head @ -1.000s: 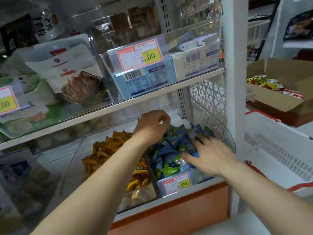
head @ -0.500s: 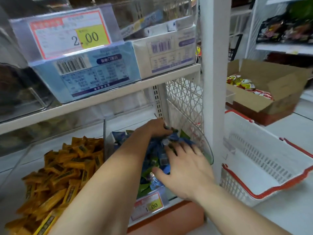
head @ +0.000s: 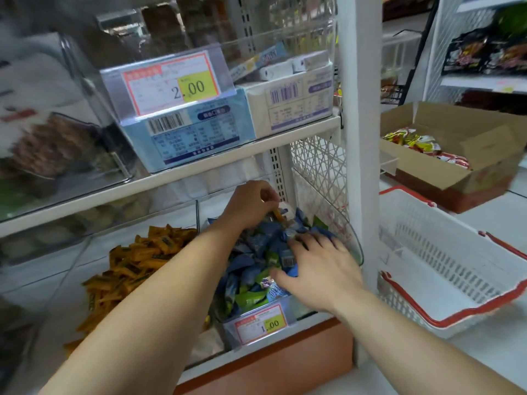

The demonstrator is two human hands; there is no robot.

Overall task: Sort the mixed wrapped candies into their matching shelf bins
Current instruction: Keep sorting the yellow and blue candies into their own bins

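Fingers (head: 265, 195) on your left hand (head: 248, 205) were curled, pinching an orange-wrapped candy (head: 277, 215) plus a pale wrapper I couldn't identify, just above the back of the mixed bin (head: 354, 246). Your right hand (head: 322, 272) lay flat, fingers spread wide, resting on the blue and green candies (head: 251, 269) in that bin, holding nothing. Its price tag (head: 261, 323) on the front read 1.00. Loose orange candies (head: 134, 263) were piled in the next bin to the left. Right of the shelf post (head: 360, 138) sat a white basket (head: 456, 269) with a red rim.
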